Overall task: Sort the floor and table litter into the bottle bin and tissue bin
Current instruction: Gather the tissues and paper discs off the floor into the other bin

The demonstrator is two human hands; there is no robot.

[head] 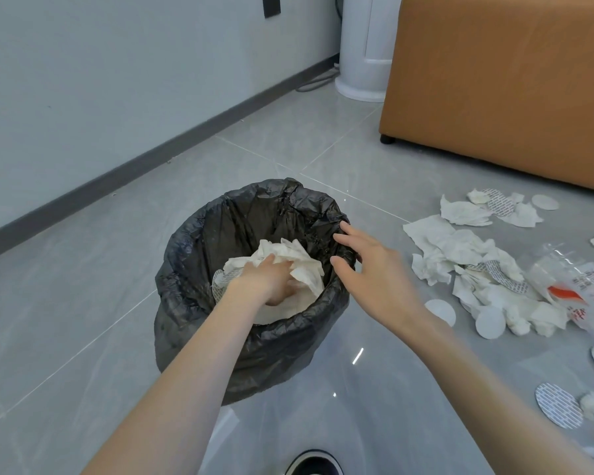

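Observation:
A bin lined with a black bag [199,234] stands on the floor in the middle. My left hand [271,279] reaches down inside it, fingers pressed into crumpled white tissues [302,262] that fill the bin; whether it grips them I cannot tell. My right hand [367,269] hovers over the bin's right rim, fingers spread, holding nothing. More crumpled tissues [460,248] and round white seal discs [490,323] lie scattered on the floor to the right. A clear plastic wrapper with red print [583,289] lies among them.
An orange sofa [508,80] stands at the back right, a white cylindrical appliance [364,49] beside it against the wall. A dark skirting board [117,173] runs along the left wall. A printed disc [559,404] lies at lower right. A shoe tip [312,466] shows at the bottom.

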